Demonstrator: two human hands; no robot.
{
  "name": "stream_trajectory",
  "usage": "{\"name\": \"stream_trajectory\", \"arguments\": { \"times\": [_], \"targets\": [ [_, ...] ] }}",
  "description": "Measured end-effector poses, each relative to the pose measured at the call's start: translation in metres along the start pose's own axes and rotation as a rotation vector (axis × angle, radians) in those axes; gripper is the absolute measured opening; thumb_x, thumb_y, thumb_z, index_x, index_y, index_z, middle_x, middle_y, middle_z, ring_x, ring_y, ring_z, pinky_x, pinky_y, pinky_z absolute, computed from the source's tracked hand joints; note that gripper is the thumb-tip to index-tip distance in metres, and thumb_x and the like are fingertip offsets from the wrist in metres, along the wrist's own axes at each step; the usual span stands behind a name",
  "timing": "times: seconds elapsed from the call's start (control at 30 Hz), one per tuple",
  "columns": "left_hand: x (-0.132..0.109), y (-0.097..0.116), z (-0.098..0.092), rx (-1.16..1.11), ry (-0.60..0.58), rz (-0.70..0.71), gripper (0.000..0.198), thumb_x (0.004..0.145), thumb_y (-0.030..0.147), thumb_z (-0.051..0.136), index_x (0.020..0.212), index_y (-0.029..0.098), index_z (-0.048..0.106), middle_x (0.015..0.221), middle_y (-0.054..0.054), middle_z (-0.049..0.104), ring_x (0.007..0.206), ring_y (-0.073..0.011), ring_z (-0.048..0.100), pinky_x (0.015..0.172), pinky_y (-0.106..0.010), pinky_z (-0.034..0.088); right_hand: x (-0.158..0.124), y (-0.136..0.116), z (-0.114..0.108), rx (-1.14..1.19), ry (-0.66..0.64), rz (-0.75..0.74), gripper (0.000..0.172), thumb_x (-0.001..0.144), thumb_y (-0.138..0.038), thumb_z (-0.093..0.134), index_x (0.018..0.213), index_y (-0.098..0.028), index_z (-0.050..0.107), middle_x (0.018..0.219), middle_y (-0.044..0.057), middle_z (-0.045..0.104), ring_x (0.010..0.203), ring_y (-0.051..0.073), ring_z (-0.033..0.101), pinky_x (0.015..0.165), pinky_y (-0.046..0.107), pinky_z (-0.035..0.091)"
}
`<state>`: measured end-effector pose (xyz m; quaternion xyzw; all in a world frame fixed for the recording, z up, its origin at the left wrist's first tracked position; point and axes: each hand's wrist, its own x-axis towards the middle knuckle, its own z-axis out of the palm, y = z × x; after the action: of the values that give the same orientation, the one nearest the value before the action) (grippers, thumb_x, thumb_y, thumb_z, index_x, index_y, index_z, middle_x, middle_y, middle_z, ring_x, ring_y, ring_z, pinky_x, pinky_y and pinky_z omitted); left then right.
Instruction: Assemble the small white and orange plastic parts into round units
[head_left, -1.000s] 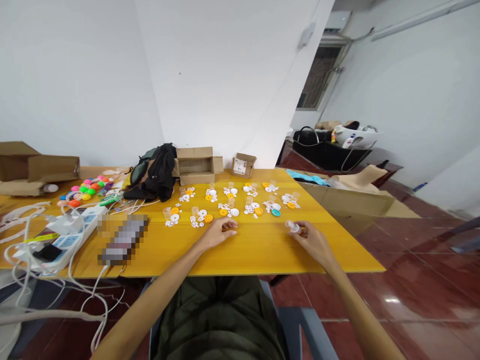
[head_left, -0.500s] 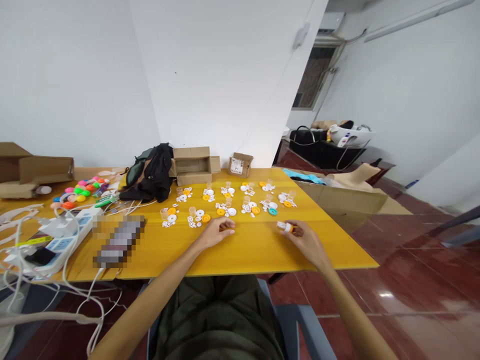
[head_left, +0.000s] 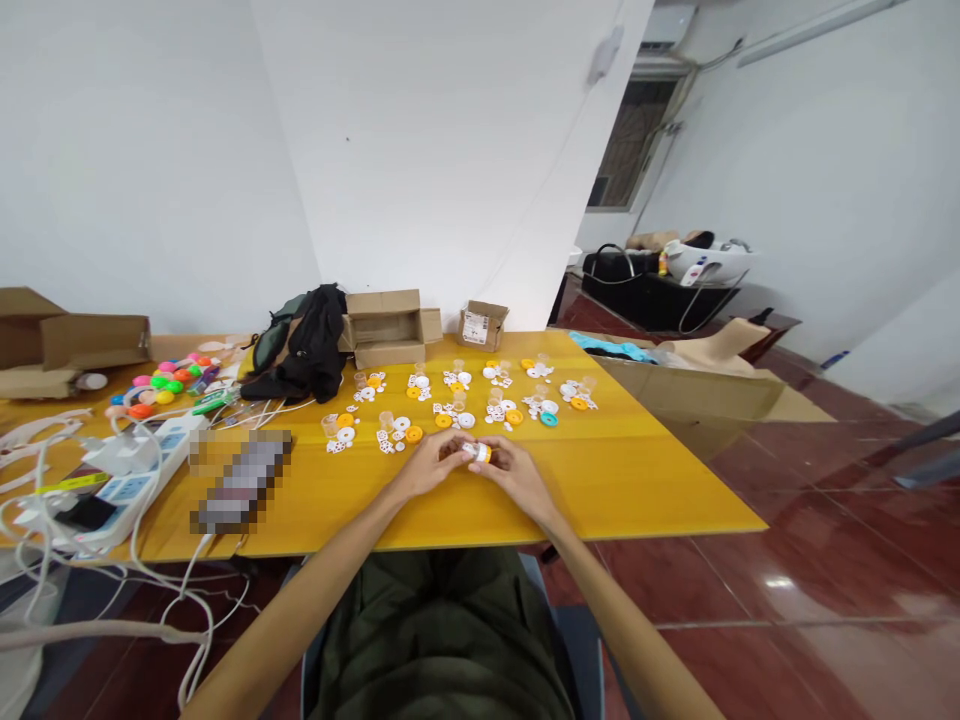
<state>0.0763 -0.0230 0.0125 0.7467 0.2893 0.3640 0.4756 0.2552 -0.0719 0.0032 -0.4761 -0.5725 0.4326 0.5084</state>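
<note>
lying sideways, vial [head_left: 475, 452] (orange cap rightward) between left hand [head_left: 433, 464], right hand [head_left: 515, 474].

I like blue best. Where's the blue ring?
Head view: the blue ring lies on the table at the right end of the near row, beyond the right hand.

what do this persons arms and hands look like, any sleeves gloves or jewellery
The left arm and right arm are bare along all that shows; no sleeve is in view. The left hand and right hand wear no gloves. No watch, band or ring can be seen, though the hands are small in the picture. Dark olive green cloth covers the lap.
</note>
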Motion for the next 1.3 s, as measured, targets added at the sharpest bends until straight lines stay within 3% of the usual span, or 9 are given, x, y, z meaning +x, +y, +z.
{"name": "stream_trajectory", "arguments": {
  "times": [0.23, 0.57, 0.67, 0.8, 1.13, 1.2, 1.3],
  "targets": [
    [0.0017, 0.0009, 0.0004, -0.108, -0.016, -0.022, 0.041, 0.083, 0.055, 0.067, 0.1, 0.018, 0.067, 0.094, -0.006, 0.071, 0.081, -0.0181, 0.064, 0.077, -0.031, 0.052, -0.0052, -0.0013, -0.0015, 0.06, 0.09, -0.046, 0.043, 0.067, -0.042, 0.079, 0.105, -0.024, 0.07, 0.103, 0.005, 0.074, 0.083, 0.022, 0.072, 0.08, 0.037, 0.058],
    [0.0012, 0.0011, -0.0007, -0.096, 0.01, -0.046, 0.027, 0.081, 0.037, 0.073, 0.101, 0.019, 0.069, 0.099, -0.005, 0.072, 0.095, -0.0211, 0.066, 0.091, -0.034, 0.05, -0.0045, -0.002, 0.0007, 0.063, 0.098, -0.043, 0.034, 0.066, -0.048, 0.079, 0.086, -0.022, 0.071, 0.088, 0.005, 0.077, 0.082, 0.024, 0.072, 0.079, 0.038, 0.058],
    [0.0015, 0.0002, -0.0008, -0.101, 0.008, -0.04, 0.024, 0.08, 0.033, 0.073, 0.099, 0.019, 0.068, 0.099, -0.005, 0.072, 0.095, -0.021, 0.066, 0.091, -0.034, 0.05, -0.0042, -0.0027, 0.0005, 0.05, 0.094, -0.014, 0.034, 0.067, -0.051, 0.079, 0.082, -0.022, 0.072, 0.081, 0.004, 0.077, 0.075, 0.023, 0.071, 0.072, 0.035, 0.057],
    [0.0016, 0.0004, -0.0007, -0.11, 0.013, -0.024, 0.022, 0.08, 0.033, 0.073, 0.096, 0.019, 0.068, 0.097, -0.005, 0.071, 0.093, -0.0209, 0.066, 0.091, -0.034, 0.05, -0.004, -0.003, 0.0003, 0.034, 0.087, 0.03, 0.038, 0.068, -0.057, 0.076, 0.08, -0.021, 0.072, 0.069, 0.003, 0.072, 0.062, 0.02, 0.067, 0.062, 0.033, 0.055],
    [0.001, 0.0009, -0.0012, -0.096, 0.029, 0.005, 0.021, 0.079, 0.031, 0.072, 0.095, 0.019, 0.067, 0.096, -0.004, 0.069, 0.092, -0.0199, 0.064, 0.09, -0.033, 0.049, -0.0028, -0.007, 0.0005, -0.07, 0.041, 0.007, 0.052, 0.077, -0.072, 0.06, 0.067, -0.022, 0.066, 0.059, 0.003, 0.067, 0.054, 0.019, 0.063, 0.056, 0.031, 0.052],
    [0.0011, 0.0005, -0.0013, -0.094, 0.026, 0.001, 0.022, 0.079, 0.032, 0.073, 0.096, 0.019, 0.067, 0.096, -0.004, 0.069, 0.092, -0.0197, 0.064, 0.09, -0.033, 0.049, -0.0025, -0.0056, 0.0005, -0.072, 0.048, 0.004, 0.052, 0.078, -0.072, 0.059, 0.069, -0.021, 0.067, 0.058, 0.003, 0.066, 0.053, 0.019, 0.063, 0.054, 0.031, 0.051],
    [0.0017, -0.0003, -0.001, -0.099, 0.028, -0.01, 0.023, 0.079, 0.031, 0.074, 0.097, 0.019, 0.068, 0.096, -0.004, 0.07, 0.092, -0.0196, 0.065, 0.09, -0.033, 0.05, -0.0027, -0.002, 0.0006, -0.012, 0.096, -0.003, 0.048, 0.075, -0.067, 0.066, 0.087, -0.02, 0.07, 0.062, 0.002, 0.068, 0.055, 0.019, 0.065, 0.054, 0.031, 0.052]
  ]
}}
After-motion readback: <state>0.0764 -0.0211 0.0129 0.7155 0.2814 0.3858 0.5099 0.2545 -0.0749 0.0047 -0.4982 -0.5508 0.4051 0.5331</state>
